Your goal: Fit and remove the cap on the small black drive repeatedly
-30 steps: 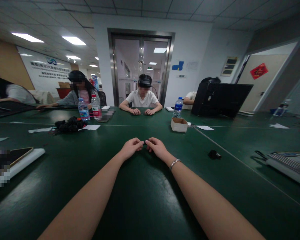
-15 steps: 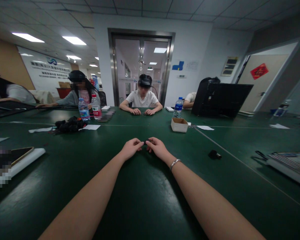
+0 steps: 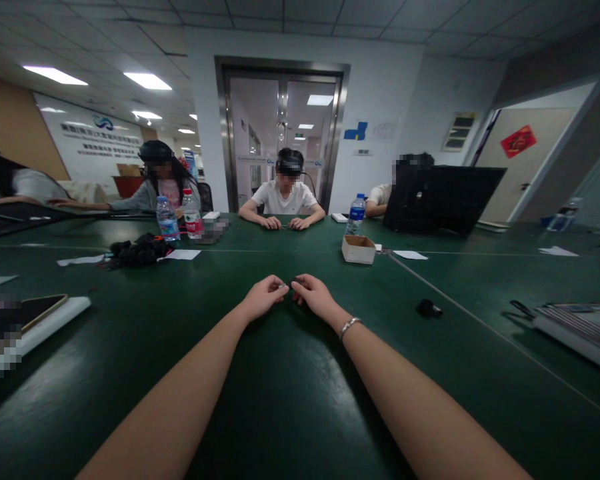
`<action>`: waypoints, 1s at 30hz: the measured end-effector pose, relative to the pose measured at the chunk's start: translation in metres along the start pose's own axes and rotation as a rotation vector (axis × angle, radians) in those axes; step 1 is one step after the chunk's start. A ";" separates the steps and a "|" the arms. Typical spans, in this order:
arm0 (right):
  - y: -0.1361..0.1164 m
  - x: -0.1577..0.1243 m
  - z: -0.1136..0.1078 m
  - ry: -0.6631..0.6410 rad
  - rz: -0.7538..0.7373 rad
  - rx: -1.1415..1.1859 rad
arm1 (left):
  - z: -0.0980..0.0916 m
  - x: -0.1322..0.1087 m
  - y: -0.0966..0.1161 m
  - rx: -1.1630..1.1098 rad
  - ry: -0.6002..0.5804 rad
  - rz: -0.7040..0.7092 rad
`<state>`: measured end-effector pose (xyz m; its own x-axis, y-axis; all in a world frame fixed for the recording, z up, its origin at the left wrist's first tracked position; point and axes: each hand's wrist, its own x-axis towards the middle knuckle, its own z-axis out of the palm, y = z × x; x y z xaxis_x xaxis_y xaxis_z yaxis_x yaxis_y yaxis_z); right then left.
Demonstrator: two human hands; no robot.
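Both hands rest on the green bench (image 3: pixel 290 400), fingertips meeting. The left hand (image 3: pixel 261 298) and right hand (image 3: pixel 316 295) are curled narrow, pinching a small dark piece (image 3: pixel 294 282) between them, low over the bench; it is too small to tell what it is. A bracelet (image 3: pixel 349 326) circles the right wrist. A cardboard box (image 3: pixel 359 249) sits beyond
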<state>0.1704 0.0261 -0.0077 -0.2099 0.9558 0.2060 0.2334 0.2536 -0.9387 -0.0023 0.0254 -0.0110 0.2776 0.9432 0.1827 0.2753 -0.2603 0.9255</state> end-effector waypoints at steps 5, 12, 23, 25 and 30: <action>0.001 0.000 0.000 0.007 -0.011 0.011 | 0.001 -0.003 0.005 -0.001 0.023 -0.036; 0.000 -0.001 0.000 0.009 -0.016 0.006 | 0.001 -0.005 0.008 0.010 0.027 -0.023; 0.001 0.001 0.000 0.002 -0.012 0.010 | 0.002 -0.004 0.006 -0.001 0.041 -0.010; 0.001 0.001 0.000 0.008 -0.013 0.010 | 0.002 -0.004 0.006 0.013 0.033 -0.017; 0.002 0.001 0.000 0.021 -0.014 -0.001 | 0.002 -0.004 0.008 -0.009 0.042 -0.030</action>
<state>0.1704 0.0272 -0.0097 -0.1934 0.9549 0.2252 0.2311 0.2674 -0.9355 0.0000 0.0188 -0.0050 0.2305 0.9584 0.1683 0.2745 -0.2300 0.9337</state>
